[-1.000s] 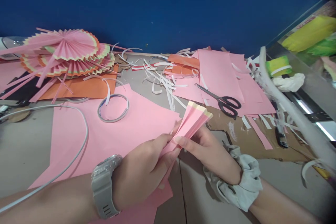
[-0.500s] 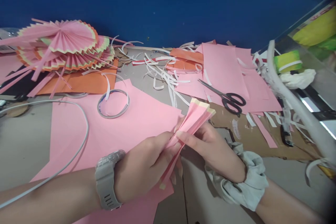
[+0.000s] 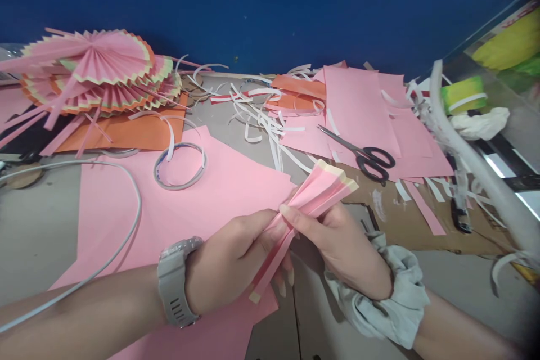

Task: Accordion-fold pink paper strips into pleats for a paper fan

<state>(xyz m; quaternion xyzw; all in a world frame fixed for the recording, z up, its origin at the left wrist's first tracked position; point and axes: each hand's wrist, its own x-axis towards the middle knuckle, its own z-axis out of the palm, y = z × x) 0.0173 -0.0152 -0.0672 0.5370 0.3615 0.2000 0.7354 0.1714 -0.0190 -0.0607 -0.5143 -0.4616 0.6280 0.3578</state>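
1. Pleated pink paper point(image 3: 323, 185), head view: held aslant between both hands, above the edge of a large pink sheet point(image 3: 126, 208). Pale yellow edging shows at both ends; the far end fans out past the thumbs, the near end pokes out below the left palm.
2. Left hand point(image 3: 236, 259), same view: closed around the paper's near half, thumb along the top. Probably so gripped to hold the folds gathered.
3. Right hand point(image 3: 343, 247): thumb pressed on the paper's middle, just beside the left thumb; the far end lies over its fingers. Likely a pinch to flatten the creases at the waist. Fingers behind are hidden; cannot tell which hand owns the tips showing underneath.
4. Around: scissors point(image 3: 360, 153) on pink sheets beyond the right hand, seemingly within easy reach; tape roll point(image 3: 179, 186) on the large sheet; finished-looking fans point(image 3: 109, 59) piled far left, apart from the handwork.
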